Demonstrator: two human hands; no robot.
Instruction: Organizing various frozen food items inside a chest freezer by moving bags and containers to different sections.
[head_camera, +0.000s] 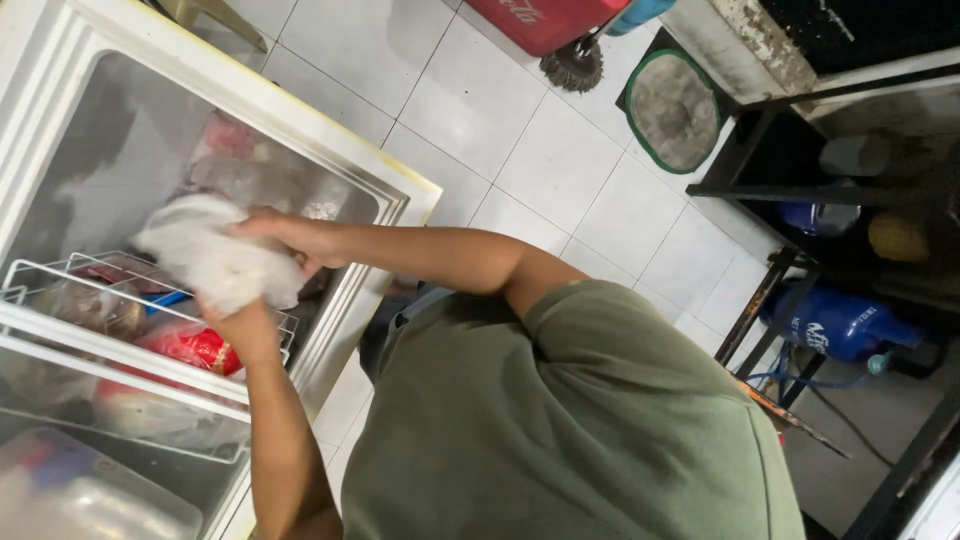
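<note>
Over our green-shirted shoulder (600, 420) we see both hands clenched on a white frosty bag (215, 255) held above the open chest freezer's wire basket (60, 275), left hand (240, 325) gripping its underside, right hand (285, 235) clamping its top edge.

both hands (262, 280) grip white plastic bag (215, 252) | over open chest freezer (385, 195) | wire basket (120, 350) below
</note>
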